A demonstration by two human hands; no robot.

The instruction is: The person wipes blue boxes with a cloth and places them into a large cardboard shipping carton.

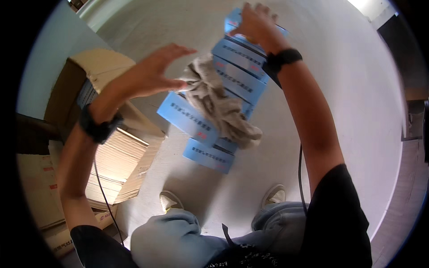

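Several light-blue printed boxes (239,85) lie in a row on the floor before me, some set askew. A crumpled beige cloth (214,97) is draped over the middle ones. My left hand (157,70) is at the cloth's left edge, thumb and fingers spread; whether the thumb touches the fabric cannot be made out. Over the farthest blue box (232,21) is my right hand (256,25), its fingers apart and partly covering that box. A small yellowish thing (252,40) shows under its palm, too hidden to name. Black bands circle both wrists.
An open cardboard carton (140,117) stands at the left with a printed blue item (86,93) inside. More cardboard boxes (37,187) are stacked below it. The pale floor (335,83) extends to the right. My shoes (171,200) are near the closest blue box. Thin black cables hang beside both arms.
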